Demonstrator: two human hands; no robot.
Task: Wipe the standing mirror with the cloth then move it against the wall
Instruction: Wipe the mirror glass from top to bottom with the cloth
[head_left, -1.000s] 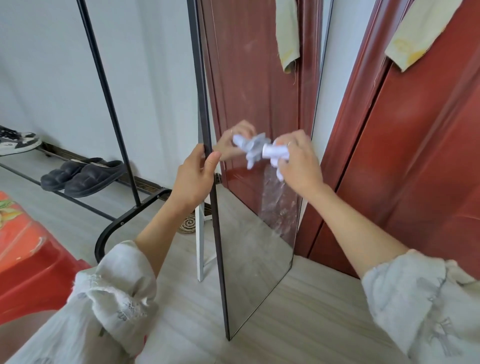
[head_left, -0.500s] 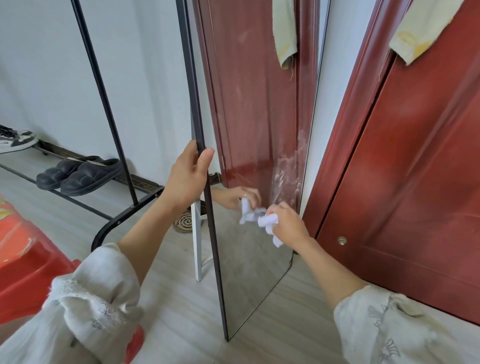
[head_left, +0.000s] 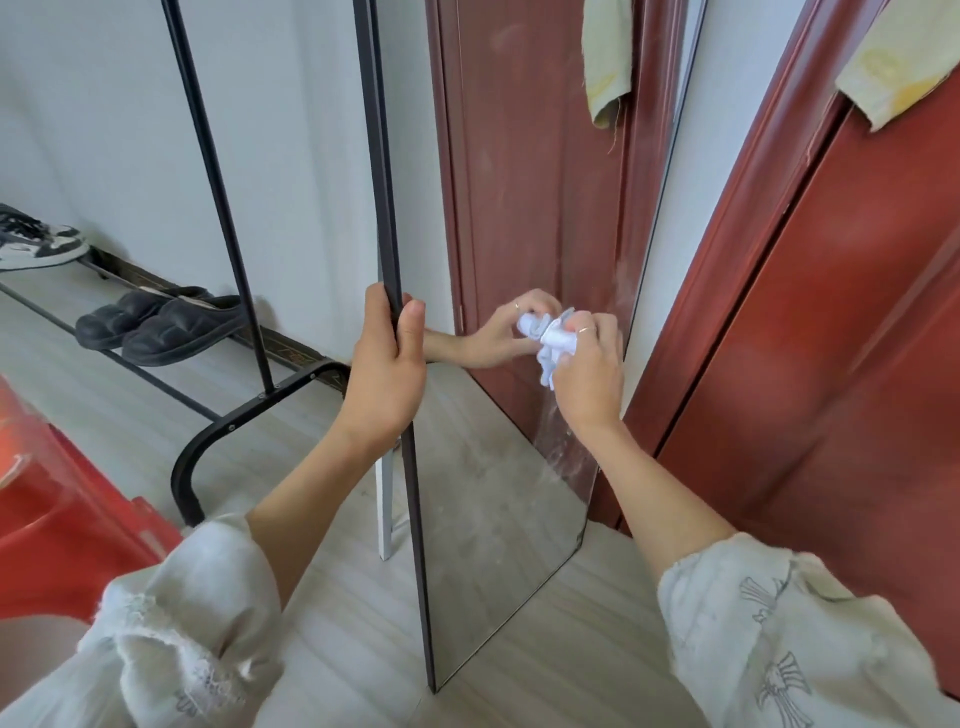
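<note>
Our right hand (head_left: 589, 374), fingers bunched on cloth (head_left: 553, 345), returned up mirror (head_left: 498, 509); left hand (head_left: 387, 374) still clamps frame. Smears remain; wiping unfinished.

**Materials and surfaces**

The mirror (head_left: 498, 519) is glossy glass with dusty, whitish smears, set in a thin, dark, matt frame (head_left: 387, 208) that looks like metal. The cloth (head_left: 553, 345) is soft, pale and crumpled. The door (head_left: 831, 364) is red-brown with a smooth half-gloss finish. The floor (head_left: 130, 415) looks like pale wood with matt grain. The rack (head_left: 218, 208) is black matt metal tube.
</note>
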